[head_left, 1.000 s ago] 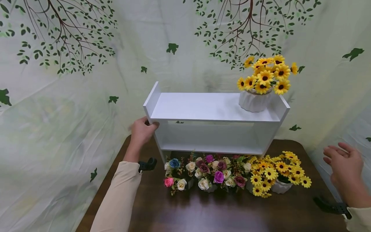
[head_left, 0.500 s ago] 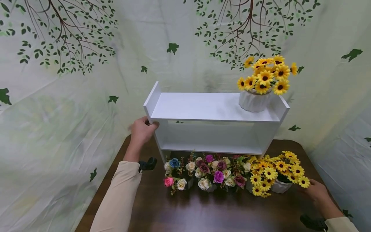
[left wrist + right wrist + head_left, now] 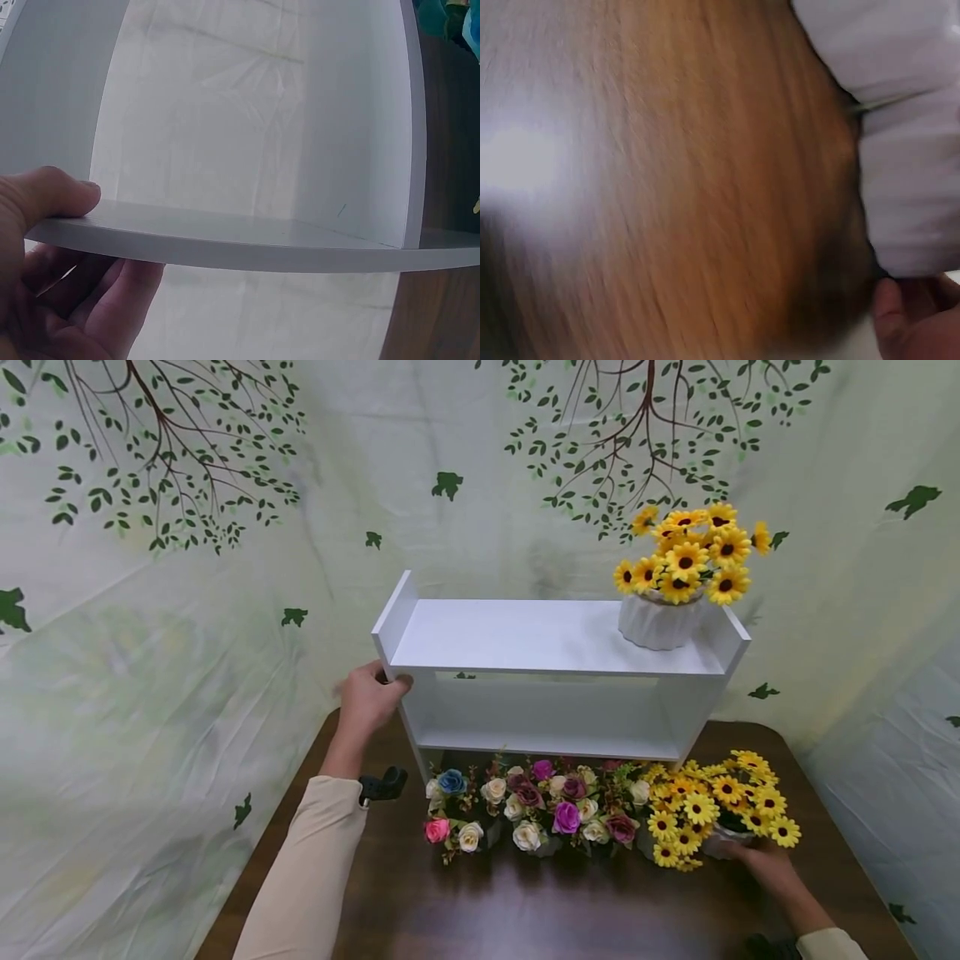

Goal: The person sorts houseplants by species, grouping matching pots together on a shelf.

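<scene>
Left hand [image 3: 367,697] gripping white shelf [image 3: 540,643] edge, right hand [image 3: 761,858] touching sunflower pot [image 3: 723,842], grip unclear, roses [image 3: 532,806] beside.

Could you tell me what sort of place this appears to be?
Probably a staged indoor set, not a lived-in room: a printed tree-and-leaf cloth backdrop wraps around a dark wooden table holding a small white shelf and pots of artificial-looking flowers.
</scene>
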`<state>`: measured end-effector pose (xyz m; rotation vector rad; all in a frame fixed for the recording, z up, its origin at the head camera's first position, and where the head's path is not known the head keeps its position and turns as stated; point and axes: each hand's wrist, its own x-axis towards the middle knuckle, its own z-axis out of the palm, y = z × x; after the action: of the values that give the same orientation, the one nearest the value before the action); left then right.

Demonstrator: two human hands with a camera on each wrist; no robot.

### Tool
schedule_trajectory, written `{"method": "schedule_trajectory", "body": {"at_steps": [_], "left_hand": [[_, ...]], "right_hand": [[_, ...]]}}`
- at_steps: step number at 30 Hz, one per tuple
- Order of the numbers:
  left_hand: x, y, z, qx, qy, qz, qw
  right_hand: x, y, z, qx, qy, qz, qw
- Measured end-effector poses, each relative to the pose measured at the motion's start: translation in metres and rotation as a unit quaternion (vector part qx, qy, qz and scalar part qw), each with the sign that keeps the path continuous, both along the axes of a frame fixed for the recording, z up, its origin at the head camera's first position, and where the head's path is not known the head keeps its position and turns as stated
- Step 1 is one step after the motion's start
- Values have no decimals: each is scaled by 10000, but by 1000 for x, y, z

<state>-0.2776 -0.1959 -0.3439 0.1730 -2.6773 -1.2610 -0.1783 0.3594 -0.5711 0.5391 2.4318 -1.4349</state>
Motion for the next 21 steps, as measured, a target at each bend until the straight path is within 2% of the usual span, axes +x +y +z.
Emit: {"method": "schedule_trajectory", "body": {"at_steps": [5,10,14,18,21], "left_hand": [[0,0,-1,-15,-8,36,10000],[-1,0,-2,-52,-8,59,10000],[-1,1,-2,-134,-15,32,9999],[-1,1,-1,-16,-143,28,9999],[0,0,0,38,-154,34,9999]], "right_hand": [[2,-10,-8,131,464,-286,9984],[5,-20,-14,-98,867,-747,9934],[5,-22,-14,-194,975,-1196,9878],[5,-16,-6,-332,775,-1579,9839],[8,-8,7,6,832,-1546,9845]]}}
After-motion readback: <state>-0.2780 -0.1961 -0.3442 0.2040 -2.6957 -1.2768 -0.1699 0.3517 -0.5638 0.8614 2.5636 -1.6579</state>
